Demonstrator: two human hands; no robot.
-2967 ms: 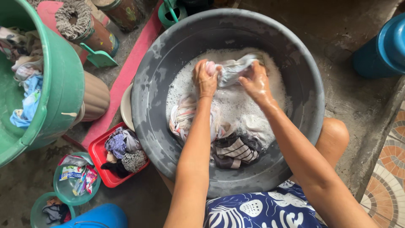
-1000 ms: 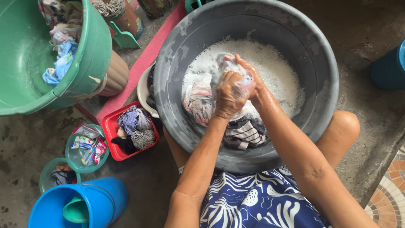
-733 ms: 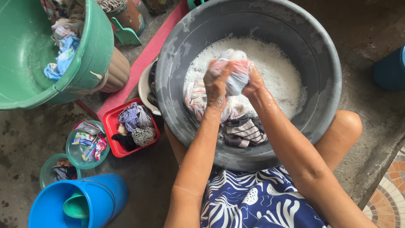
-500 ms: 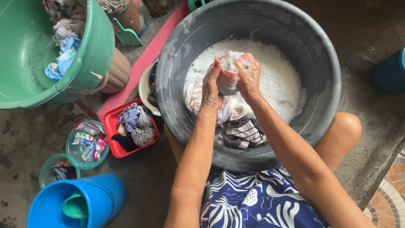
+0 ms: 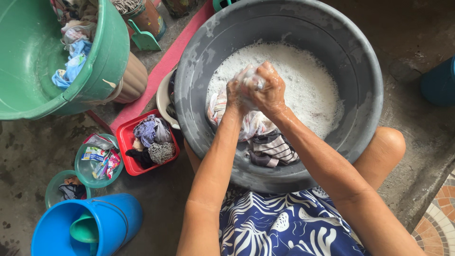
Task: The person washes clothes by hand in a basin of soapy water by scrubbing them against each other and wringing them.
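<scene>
A big grey basin (image 5: 360, 61) holds foamy water (image 5: 308, 85) and wet clothes. Both my hands are closed together over the foam, wringing a small pale garment (image 5: 250, 80) between them. My left hand (image 5: 235, 92) grips it from the left, my right hand (image 5: 268, 90) wraps over it from the right, hiding most of the cloth. Below my hands lie a pale patterned cloth (image 5: 215, 109) and a dark striped garment (image 5: 272, 149) against the basin's near wall.
A green tub (image 5: 102, 57) with clothes stands at upper left. A red tray (image 5: 124, 142) of small clothes, two small green bowls (image 5: 83, 173) and a blue bucket (image 5: 118, 220) sit on the wet concrete floor at left. My knee (image 5: 388, 147) is at right.
My hands have closed tighter around the pale garment and twisted together; the cloth that showed between them half a second ago is now mostly hidden.
</scene>
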